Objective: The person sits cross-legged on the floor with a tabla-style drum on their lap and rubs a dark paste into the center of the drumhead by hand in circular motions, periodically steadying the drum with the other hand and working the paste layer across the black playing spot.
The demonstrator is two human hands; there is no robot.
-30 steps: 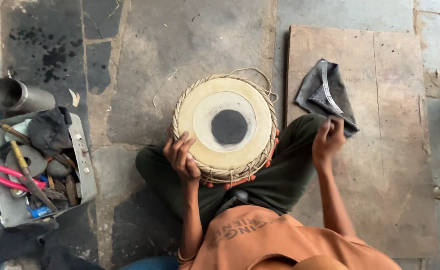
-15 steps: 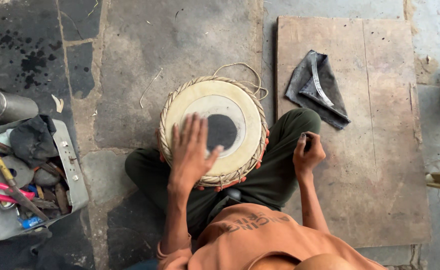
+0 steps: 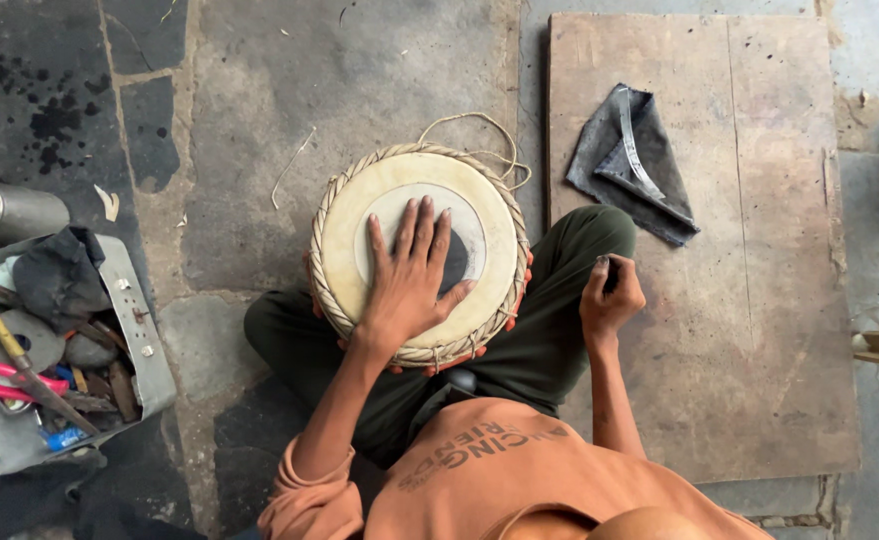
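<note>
Half the drum (image 3: 419, 250) centre under spread left fingers (image 3: 411, 232) — right hand (image 3: 609, 298) curled, contents indiscernible.

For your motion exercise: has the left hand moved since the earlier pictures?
Yes. The left hand was at the drum's near left rim; now it lies flat on the drumhead, fingers over the black centre patch.

Cracked, stained stone floor (image 3: 259, 90) with a worn wooden board (image 3: 759, 300) laid flat.

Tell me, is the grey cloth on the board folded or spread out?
Folded: the grey cloth lies doubled over in layers on the wooden board.
</note>
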